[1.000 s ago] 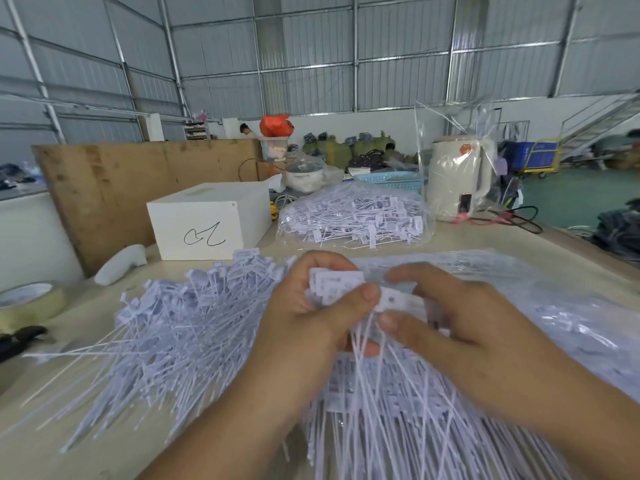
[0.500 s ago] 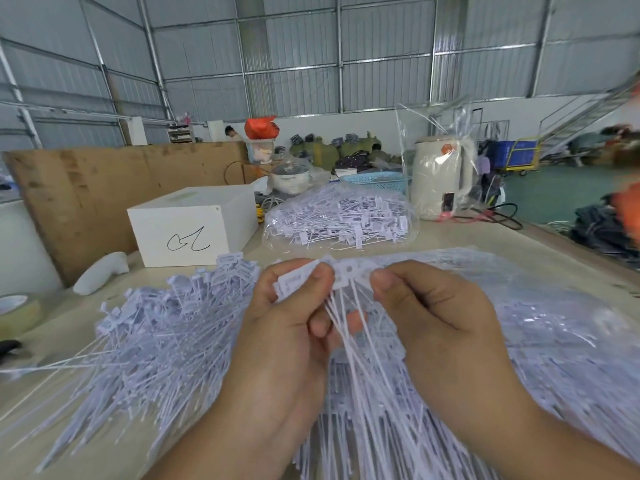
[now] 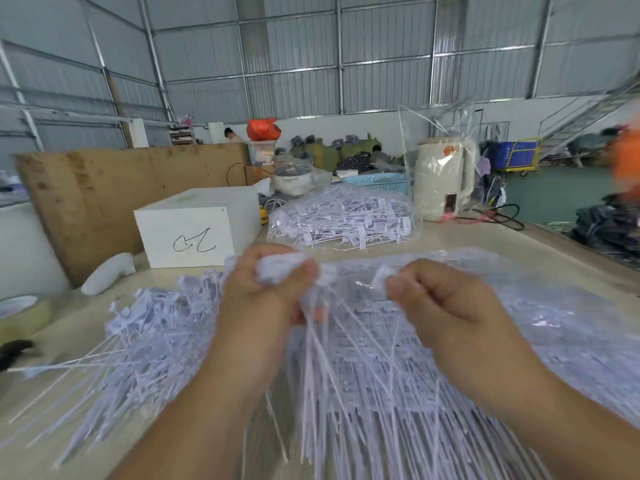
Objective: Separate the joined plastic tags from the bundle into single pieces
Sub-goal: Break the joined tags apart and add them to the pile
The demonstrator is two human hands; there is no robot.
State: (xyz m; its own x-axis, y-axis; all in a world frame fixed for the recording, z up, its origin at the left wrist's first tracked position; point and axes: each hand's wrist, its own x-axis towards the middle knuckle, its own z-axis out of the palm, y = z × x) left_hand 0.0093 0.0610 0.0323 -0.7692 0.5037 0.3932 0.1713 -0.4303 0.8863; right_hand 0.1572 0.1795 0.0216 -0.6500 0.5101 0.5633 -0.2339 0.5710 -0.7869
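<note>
A sharp pull could snap a thin tail, or drop loose pieces back among the unsorted plastic tags (image 3: 398, 358) heaped on the table (image 3: 485, 237), since both hands work directly above that pile. The left hand (image 3: 266, 289) is curled tightly around the heads of a joined bundle (image 3: 280, 268), its tails hanging down. The right hand (image 3: 440, 299), a little apart, pinches a single tag head (image 3: 381, 275) between thumb and fingers. Motion blur hides whether that piece has fully broken free.
</note>
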